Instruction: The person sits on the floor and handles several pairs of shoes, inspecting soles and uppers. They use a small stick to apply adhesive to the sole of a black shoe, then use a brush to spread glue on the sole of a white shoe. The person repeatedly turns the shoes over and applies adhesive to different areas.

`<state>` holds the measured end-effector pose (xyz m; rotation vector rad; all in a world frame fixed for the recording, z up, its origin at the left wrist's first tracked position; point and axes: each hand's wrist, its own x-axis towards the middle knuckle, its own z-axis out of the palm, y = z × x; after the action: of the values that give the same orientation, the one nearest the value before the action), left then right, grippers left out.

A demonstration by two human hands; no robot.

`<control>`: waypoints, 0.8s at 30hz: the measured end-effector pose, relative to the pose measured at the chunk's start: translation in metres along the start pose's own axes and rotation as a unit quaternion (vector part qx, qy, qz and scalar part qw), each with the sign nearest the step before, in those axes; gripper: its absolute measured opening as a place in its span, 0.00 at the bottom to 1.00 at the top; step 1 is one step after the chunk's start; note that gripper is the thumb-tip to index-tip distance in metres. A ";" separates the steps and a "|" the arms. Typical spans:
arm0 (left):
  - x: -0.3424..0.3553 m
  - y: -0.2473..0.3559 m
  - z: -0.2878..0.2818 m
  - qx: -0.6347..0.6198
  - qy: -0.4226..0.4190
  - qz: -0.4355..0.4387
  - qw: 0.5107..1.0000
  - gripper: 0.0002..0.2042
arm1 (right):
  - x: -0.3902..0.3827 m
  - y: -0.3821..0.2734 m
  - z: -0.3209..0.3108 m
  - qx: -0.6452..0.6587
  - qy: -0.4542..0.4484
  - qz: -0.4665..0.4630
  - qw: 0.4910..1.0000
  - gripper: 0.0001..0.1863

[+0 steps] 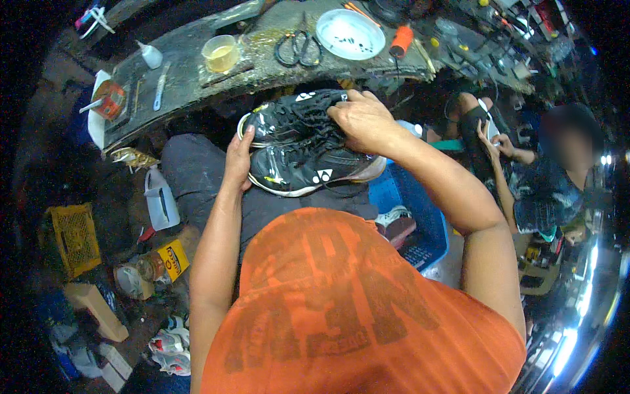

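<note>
A pair of black sports shoes lies side by side over my lap, soles down, with white sole edges, yellow marks and loose black laces. My left hand (pixel 237 157) clasps both toes, its thumb on the rim of the farther shoe (pixel 279 121). The nearer shoe (pixel 295 174) rests against that one, its toe by my left fingers. At the heel end, my right hand (pixel 365 123) is closed on the collar of the farther shoe, near the laces. Its fingertips are partly hidden, so whether a lace is also pinched cannot be made out.
Along the far side runs a workbench (pixel 190 79) with scissors (pixel 298 49), a white bowl (pixel 350 34), a cup of yellowish liquid (pixel 221 54) and a squeeze bottle (pixel 149 55). A blue crate (pixel 433 226) holding footwear stands at my right. Another person (pixel 548 190) sits beyond it, handling a shoe.
</note>
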<state>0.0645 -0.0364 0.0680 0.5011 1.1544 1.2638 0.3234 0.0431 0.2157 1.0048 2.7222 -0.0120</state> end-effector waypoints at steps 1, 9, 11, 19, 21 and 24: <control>0.001 0.001 0.001 0.011 -0.010 -0.007 1.000 0.21 | -0.002 -0.003 0.004 -0.002 0.039 0.011 0.999 0.15; 0.007 0.006 -0.020 -0.046 -0.077 -0.029 0.996 0.32 | -0.119 0.041 -0.021 0.047 0.099 0.167 0.980 0.17; 0.013 0.003 -0.024 -0.028 -0.058 -0.031 0.997 0.30 | -0.164 0.051 -0.034 0.017 0.091 0.246 0.965 0.19; 0.019 -0.014 -0.008 0.136 -0.043 -0.067 0.988 0.26 | -0.268 0.075 0.035 0.040 -0.126 0.480 0.867 0.17; 0.017 -0.015 -0.003 0.160 -0.035 -0.072 0.984 0.24 | -0.280 0.076 0.075 0.071 -0.160 0.491 0.854 0.17; 0.014 -0.016 0.000 0.198 -0.025 -0.076 0.977 0.24 | -0.283 0.076 0.141 0.094 -0.183 0.487 0.849 0.13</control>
<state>0.0700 -0.0281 0.0493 0.7192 1.3816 0.8844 0.6109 -0.0927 0.1482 2.0678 1.6437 -0.2621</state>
